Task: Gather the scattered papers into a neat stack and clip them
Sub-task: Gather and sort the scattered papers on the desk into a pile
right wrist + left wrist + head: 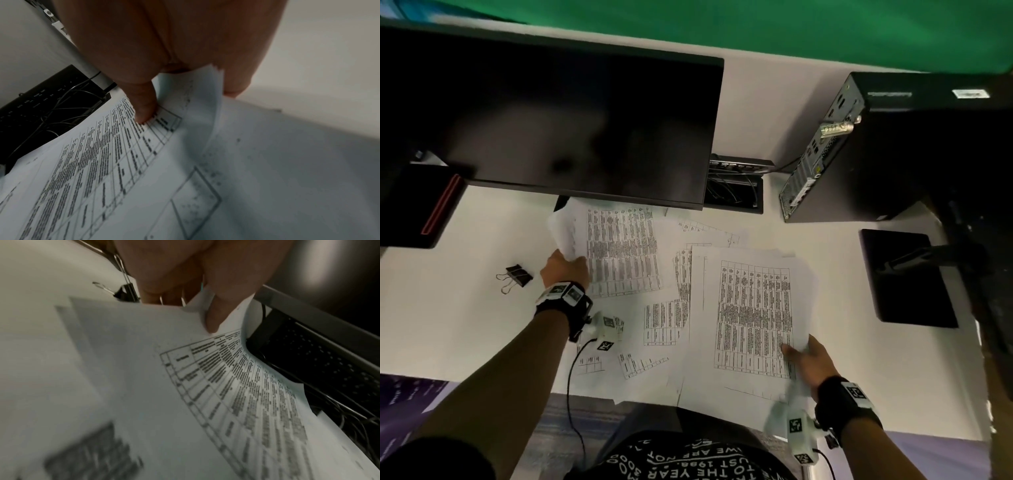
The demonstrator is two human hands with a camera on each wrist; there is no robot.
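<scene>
Printed table sheets lie scattered over the white desk [465,325]. My left hand [566,267] pinches the edge of a sheet [619,250] in front of the monitor, its left side curling up. The left wrist view shows the thumb [218,318] on top of that sheet [205,394]. My right hand [806,358] grips the near right corner of a thicker bundle of papers [753,308], thumb [145,107] on top, fingers under the bundle [123,162]. A black binder clip [517,275] lies on the desk left of my left hand, also seen as the clip [126,292].
A dark monitor [571,130] overhangs the far papers. A cable well [732,188] sits behind them, a computer tower [859,144] at the right, a black pad [907,277] further right, and a black box [417,205] at the left.
</scene>
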